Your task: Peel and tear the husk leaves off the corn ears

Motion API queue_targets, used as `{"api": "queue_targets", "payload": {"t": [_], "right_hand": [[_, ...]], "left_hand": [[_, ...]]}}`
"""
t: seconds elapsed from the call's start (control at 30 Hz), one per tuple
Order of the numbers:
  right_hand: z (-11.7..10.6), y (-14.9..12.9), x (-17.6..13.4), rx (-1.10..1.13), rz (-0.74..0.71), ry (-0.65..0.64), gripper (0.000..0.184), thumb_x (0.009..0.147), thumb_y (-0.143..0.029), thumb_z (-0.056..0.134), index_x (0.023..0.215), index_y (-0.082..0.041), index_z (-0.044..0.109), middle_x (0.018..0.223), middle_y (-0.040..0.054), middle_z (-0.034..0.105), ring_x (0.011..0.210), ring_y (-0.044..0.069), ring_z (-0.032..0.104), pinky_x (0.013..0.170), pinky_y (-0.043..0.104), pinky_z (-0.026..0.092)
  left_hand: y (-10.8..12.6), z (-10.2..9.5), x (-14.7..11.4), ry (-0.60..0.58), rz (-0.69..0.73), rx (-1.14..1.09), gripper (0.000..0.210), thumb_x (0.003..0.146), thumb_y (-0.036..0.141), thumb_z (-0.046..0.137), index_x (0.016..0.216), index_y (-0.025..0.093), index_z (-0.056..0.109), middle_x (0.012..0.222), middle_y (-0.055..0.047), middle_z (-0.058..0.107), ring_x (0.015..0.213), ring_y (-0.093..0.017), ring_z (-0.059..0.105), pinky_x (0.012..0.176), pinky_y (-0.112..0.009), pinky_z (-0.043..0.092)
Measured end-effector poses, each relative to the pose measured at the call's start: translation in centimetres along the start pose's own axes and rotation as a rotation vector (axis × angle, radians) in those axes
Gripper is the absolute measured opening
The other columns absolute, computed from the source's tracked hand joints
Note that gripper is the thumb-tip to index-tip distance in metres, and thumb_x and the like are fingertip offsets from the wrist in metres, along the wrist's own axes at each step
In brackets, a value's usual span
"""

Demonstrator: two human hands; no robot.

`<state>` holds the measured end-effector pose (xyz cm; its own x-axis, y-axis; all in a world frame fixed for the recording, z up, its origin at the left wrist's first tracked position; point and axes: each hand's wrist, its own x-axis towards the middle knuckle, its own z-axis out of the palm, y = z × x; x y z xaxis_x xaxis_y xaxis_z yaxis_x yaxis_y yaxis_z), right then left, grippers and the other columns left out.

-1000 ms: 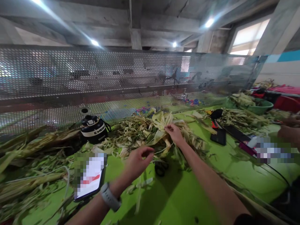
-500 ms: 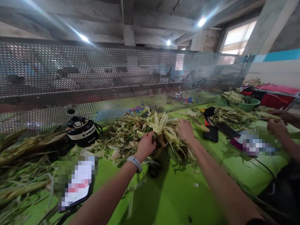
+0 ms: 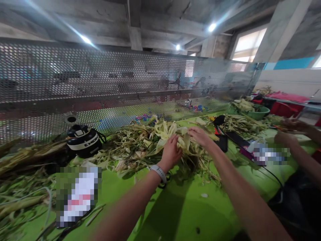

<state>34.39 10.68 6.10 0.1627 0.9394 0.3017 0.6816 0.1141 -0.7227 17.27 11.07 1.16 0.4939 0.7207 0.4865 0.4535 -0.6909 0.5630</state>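
Observation:
A pale, flower-like bunch of corn husks (image 3: 164, 130) stands out on a heap of dried husks (image 3: 135, 140) on the green table. My left hand (image 3: 172, 153), with a light watch band at its wrist, is closed on the lower front of this bunch; the palm side is hidden. From the right, my right hand (image 3: 200, 136) pinches a pale husk strip (image 3: 185, 134) at the bunch's edge. Dark loops (image 3: 163, 184), perhaps scissor handles, show partly beneath my left wrist.
A black round jug (image 3: 85, 142) and a blurred-out phone (image 3: 80, 197) are at left. Perforated metal panels (image 3: 112, 80) line the back. To the right lie a black phone (image 3: 222, 142), a cable and a green basin (image 3: 262, 113) of husks. Another person's hands (image 3: 288, 139) work at far right.
My left hand has moved right and slightly up, across the front of the bunch. My right hand now pinches a pale strip. The view has shifted slightly to the right.

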Motion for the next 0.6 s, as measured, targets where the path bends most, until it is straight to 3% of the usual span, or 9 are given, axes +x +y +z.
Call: {"api": "queue_targets", "payload": {"t": [0.13,0.27,0.37,0.43,0.5,0.6], "right_hand": [[-0.5,-2.3,-1.6,0.304,-0.034,0.039,0.019,0.075,-0.036,0.048,0.077,-0.018,0.056,0.07,-0.0009,0.059,0.066,0.014,0.056,0.063,0.026,0.044],[-1.0,-5.4,-3.4,0.696,-0.015,0.092,0.024,0.068,-0.04,0.062,0.078,-0.018,0.057,0.073,-0.0005,0.062,0.069,0.014,0.059,0.068,0.028,0.046],[-1.3,-7.0,-4.7,0.884,0.034,0.138,0.028,0.063,-0.034,0.067,0.084,-0.019,0.057,0.074,-0.0009,0.064,0.068,0.014,0.061,0.065,0.027,0.048],[-1.0,-7.1,-5.6,0.969,0.105,0.128,0.032,0.061,-0.029,0.068,0.089,-0.02,0.057,0.075,-0.0013,0.066,0.066,0.014,0.061,0.061,0.026,0.048],[-0.2,-6.6,-6.6,1.012,0.17,0.07,0.031,0.061,-0.027,0.069,0.089,-0.02,0.059,0.076,-0.0014,0.067,0.065,0.014,0.062,0.058,0.025,0.048],[1.5,-5.8,-8.0,1.027,0.22,0.005,0.022,0.063,-0.027,0.067,0.083,-0.019,0.061,0.073,-0.0012,0.066,0.062,0.014,0.061,0.059,0.025,0.049]], "left_hand": [[1.5,-0.1,0.1,-0.031,-0.014,-0.295,0.048,0.079,0.024,0.053,0.125,0.011,0.047,0.129,-0.017,0.054,0.12,-0.026,0.049,0.103,-0.042,0.036],[3.8,-0.8,-1.3,-0.034,-0.014,-0.497,0.03,0.085,0.036,0.05,0.106,0.016,0.056,0.103,-0.008,0.065,0.097,-0.021,0.06,0.091,-0.035,0.044],[5.5,-1.7,-3.3,-0.048,-0.112,-0.725,0.027,0.09,0.039,0.04,0.105,0.018,0.049,0.084,-0.005,0.066,0.08,-0.018,0.062,0.079,-0.032,0.049],[6.2,-2.5,-4.9,-0.061,-0.228,-0.812,0.03,0.091,0.043,0.037,0.108,0.019,0.041,0.076,-0.002,0.063,0.068,-0.016,0.061,0.067,-0.029,0.05],[6.5,-3.3,-6.6,0.025,-0.31,-0.82,0.029,0.09,0.046,0.037,0.104,0.02,0.04,0.072,0.0,0.059,0.061,-0.014,0.058,0.057,-0.026,0.049],[6.2,-3.9,-8.8,0.01,-0.304,-0.79,0.027,0.091,0.046,0.036,0.092,0.021,0.044,0.062,0.003,0.054,0.054,-0.012,0.054,0.053,-0.024,0.045]]}}
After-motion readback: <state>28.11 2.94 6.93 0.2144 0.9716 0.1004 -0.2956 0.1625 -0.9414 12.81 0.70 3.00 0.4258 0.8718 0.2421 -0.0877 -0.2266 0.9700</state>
